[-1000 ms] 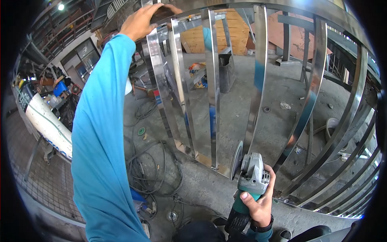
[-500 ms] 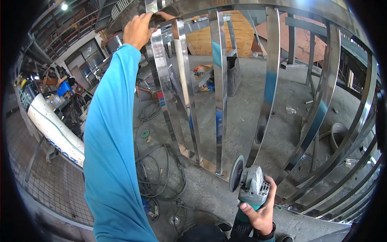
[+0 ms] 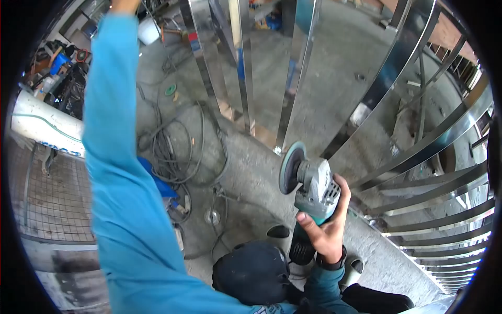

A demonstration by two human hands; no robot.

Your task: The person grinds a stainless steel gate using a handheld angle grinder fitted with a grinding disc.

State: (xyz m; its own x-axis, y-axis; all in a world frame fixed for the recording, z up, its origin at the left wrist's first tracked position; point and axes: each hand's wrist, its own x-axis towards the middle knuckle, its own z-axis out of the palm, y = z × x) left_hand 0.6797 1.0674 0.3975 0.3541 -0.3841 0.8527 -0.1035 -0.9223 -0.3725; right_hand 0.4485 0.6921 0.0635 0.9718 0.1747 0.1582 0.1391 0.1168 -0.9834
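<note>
My right hand (image 3: 330, 230) is wrapped round a green and grey angle grinder (image 3: 316, 188) at the lower middle, its thumb on the near side. The grinder's round disc (image 3: 293, 167) faces left, close to the lower ends of the shiny metal bars. Those bars belong to a polished metal railing (image 3: 297, 68). Up at the top left edge, only the wrist end of my left hand (image 3: 125, 5) shows beyond a blue sleeve; its fingers are out of the picture, so what they touch is hidden.
Looped cables and hoses (image 3: 175, 152) lie on the concrete floor, with a green disc (image 3: 170, 90) near them. A white cylinder (image 3: 47, 123) lies at the left above a metal grid (image 3: 55, 204). My shoes (image 3: 353, 269) stand below the grinder.
The view has tilted downward, so the railing's top rail and my left fingers have left the picture. The grinder, still in my right hand, appears higher and slightly further left.
</note>
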